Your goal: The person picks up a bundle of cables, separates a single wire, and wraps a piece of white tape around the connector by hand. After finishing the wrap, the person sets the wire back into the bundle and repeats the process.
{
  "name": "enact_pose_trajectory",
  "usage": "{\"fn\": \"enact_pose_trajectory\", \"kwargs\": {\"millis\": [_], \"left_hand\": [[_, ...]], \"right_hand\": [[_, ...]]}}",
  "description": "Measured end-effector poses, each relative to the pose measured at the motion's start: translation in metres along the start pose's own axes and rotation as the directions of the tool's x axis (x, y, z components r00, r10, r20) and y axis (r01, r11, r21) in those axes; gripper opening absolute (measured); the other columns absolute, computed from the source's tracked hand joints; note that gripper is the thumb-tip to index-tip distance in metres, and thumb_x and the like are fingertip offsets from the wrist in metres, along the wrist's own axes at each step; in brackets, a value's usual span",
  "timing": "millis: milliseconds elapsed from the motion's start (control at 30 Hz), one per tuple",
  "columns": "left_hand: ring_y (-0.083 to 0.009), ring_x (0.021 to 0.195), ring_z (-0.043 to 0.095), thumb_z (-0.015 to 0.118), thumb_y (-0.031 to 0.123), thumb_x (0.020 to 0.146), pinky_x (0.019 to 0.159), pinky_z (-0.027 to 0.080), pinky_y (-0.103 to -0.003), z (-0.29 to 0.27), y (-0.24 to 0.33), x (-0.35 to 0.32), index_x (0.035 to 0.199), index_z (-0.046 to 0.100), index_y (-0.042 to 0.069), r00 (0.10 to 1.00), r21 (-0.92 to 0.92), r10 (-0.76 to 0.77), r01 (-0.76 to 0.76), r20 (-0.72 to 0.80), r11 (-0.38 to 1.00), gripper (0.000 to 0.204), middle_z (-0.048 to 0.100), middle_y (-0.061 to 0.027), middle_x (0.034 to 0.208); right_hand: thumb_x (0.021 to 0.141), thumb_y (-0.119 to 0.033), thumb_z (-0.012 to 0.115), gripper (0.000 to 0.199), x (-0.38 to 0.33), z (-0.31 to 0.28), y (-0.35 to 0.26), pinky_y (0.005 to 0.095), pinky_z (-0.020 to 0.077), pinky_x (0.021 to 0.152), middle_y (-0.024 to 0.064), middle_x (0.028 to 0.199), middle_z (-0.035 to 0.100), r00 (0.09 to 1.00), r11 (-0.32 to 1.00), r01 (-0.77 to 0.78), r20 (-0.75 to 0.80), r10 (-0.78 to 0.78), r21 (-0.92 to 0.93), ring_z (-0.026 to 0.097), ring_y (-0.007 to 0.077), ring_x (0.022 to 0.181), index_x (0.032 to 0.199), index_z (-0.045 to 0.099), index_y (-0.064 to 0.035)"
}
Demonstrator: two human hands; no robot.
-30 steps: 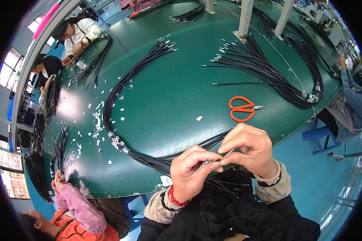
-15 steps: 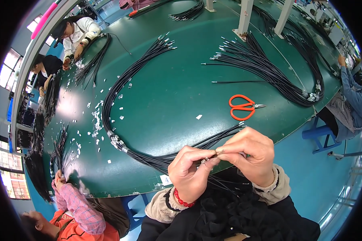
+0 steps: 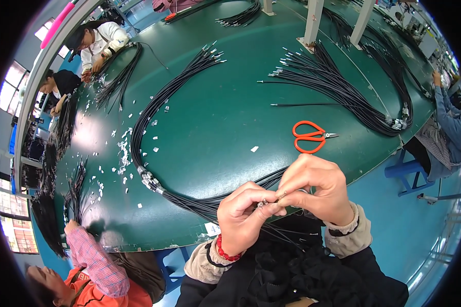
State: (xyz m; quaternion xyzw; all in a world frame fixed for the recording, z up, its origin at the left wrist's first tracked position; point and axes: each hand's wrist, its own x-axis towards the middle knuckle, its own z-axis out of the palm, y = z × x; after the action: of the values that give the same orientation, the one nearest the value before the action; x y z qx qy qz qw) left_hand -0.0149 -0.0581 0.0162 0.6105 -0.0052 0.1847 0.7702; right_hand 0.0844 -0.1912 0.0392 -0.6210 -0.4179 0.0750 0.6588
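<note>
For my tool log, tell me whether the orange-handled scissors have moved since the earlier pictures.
No. Judged against the nearer white post on the green table, the orange-handled scissors lie in the same place, pointing the same way.

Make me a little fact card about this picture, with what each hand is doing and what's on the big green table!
Left hand: pinching a small silvery piece
Right hand: fingertips pinched, touching the left's; what they pinch is too small to tell
Wrist: red beaded-looking bracelet, left side
Surface: glossy green table
Cables: curved black bundle at left; fanned black bundle at right
Tool: orange-red-handled scissors, lying beyond the right hand
Seat: blue stool, at right
</note>
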Motion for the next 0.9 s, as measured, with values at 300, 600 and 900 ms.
{"fn": "enact_pose_trajectory", "kwargs": {"millis": [300,600,900], "left_hand": [[-0.0183,0.066,0.060,0.063,-0.011,0.074,0.058,0.051,-0.026,0.007,-0.001,-0.001,0.087,0.060,-0.005,0.980,0.325,0.188,-0.156,-0.069,0.933,0.014,0.055,-0.0105,0.077],[-0.0192,0.064,0.060,0.064,-0.007,0.075,0.057,0.051,-0.027,-0.002,0.003,0.003,0.085,0.060,-0.006,0.997,0.103,0.066,-0.068,0.027,0.992,0.010,0.054,-0.0104,0.077],[-0.0194,0.064,0.061,0.065,-0.003,0.077,0.055,0.051,-0.028,-0.002,0.001,0.005,0.084,0.060,-0.006,0.999,0.015,0.040,-0.040,0.021,0.999,0.009,0.054,-0.0107,0.077]], "right_hand": [[0.065,0.002,0.073,0.011,-0.007,0.006,-0.007,0.0224,0.0442,0.052,0.0058,0.073,0.060,0.994,0.982,0.028,-0.097,-0.047,-0.186,0.057,0.0119,0.064,0.073,0.066,-0.0024],[0.065,-0.002,0.075,0.012,-0.006,-0.003,-0.002,0.0229,0.0411,0.050,0.0041,0.071,0.061,0.999,0.995,0.029,-0.044,-0.033,-0.099,0.055,0.0114,0.059,0.072,0.066,-0.0041],[0.066,-0.003,0.075,0.012,-0.003,0.002,-0.002,0.0231,0.0357,0.051,0.0028,0.070,0.059,0.977,0.963,0.183,-0.074,-0.201,-0.197,0.052,0.0104,0.056,0.070,0.064,-0.0056]]}}
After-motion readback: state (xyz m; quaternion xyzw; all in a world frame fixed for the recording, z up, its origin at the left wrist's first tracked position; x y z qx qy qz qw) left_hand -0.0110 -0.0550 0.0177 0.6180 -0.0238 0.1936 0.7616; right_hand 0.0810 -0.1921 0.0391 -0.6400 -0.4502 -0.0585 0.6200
